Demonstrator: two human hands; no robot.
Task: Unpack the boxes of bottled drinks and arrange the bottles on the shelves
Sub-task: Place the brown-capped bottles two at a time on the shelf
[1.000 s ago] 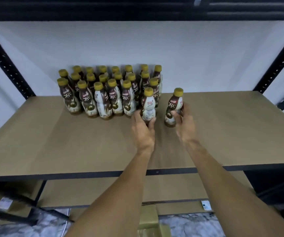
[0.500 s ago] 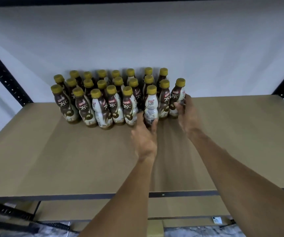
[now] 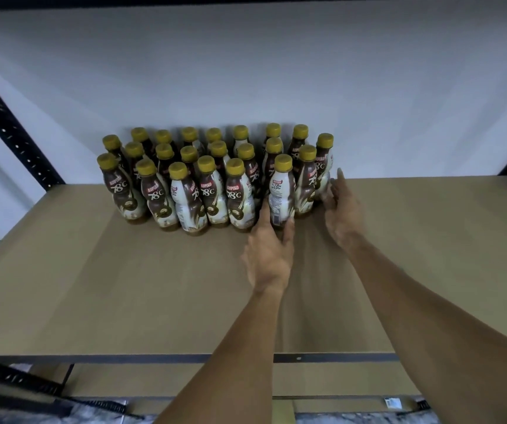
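Hands at the shelf (image 3: 123, 286)
Left hand (image 3: 272, 252) grip pinches the front bottle (image 3: 280, 191); at two o'clock, right hand (image 3: 342, 211), grip wide, touches the end bottle (image 3: 322, 162).

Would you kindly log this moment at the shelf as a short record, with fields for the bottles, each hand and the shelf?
bottle group: over twenty yellow-capped brown-and-white bottles, upright, packed in rows at the back
shelf: tan board, bare in front of the group
left hand: thumb and fingers grip the lower part of the front bottle
right hand: fingers straight, against the side of the rightmost bottle
wall: white, right behind the rows
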